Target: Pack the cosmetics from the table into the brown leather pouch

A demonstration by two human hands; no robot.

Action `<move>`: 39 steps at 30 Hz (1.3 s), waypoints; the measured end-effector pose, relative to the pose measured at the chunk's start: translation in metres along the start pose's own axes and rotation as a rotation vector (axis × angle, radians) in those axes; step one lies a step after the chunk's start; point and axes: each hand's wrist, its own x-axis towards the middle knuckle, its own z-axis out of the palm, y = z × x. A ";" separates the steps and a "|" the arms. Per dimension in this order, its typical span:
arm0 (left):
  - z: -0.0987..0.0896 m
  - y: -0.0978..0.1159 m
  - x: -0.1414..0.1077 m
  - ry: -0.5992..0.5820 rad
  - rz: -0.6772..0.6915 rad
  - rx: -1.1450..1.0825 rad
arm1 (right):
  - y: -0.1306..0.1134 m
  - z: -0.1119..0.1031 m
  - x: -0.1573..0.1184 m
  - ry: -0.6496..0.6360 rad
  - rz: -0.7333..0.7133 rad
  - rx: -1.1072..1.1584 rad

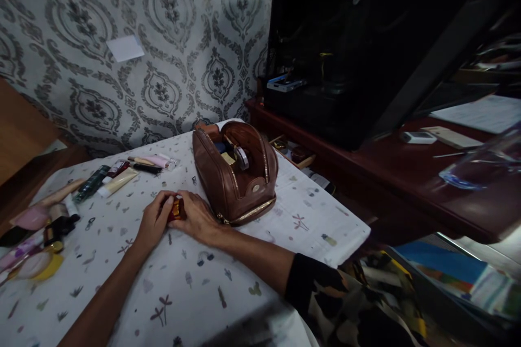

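A small, shiny amber-and-red container (177, 209) sits between my two hands, low over the patterned cloth. My left hand (157, 218) has its fingers closed on the container's left side. On the other side, the fingers of my right hand (196, 218) wrap round it, hiding much of its shape; its exact kind does not show. Just behind my right hand stands a brown leather cosmetic bag (211, 179) with its top unzipped. Inside the bag I see a round silver-rimmed compact (241, 158) and a yellowish item (228, 158).
Cosmetic tubes (118, 182) and a dark green tube (93, 183) lie at the back left of the cloth. More makeup items, including a yellow round piece (49, 267), sit at the far left. A dark red desk (391, 173) with an open drawer (303, 160) borders the right.
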 end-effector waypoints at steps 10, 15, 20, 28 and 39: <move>0.000 0.001 0.000 0.007 0.005 -0.038 | 0.002 0.001 -0.001 0.040 0.000 0.053; 0.000 -0.002 0.001 -0.001 0.003 -0.044 | 0.001 -0.001 -0.002 0.019 -0.001 0.046; 0.000 -0.003 0.001 -0.027 0.006 -0.063 | 0.001 -0.002 -0.003 0.013 -0.023 0.072; -0.001 -0.003 0.000 -0.045 0.020 -0.085 | 0.004 -0.002 -0.003 -0.009 -0.076 0.092; -0.003 -0.001 0.000 -0.066 0.012 -0.100 | 0.006 -0.001 -0.003 0.009 -0.019 0.200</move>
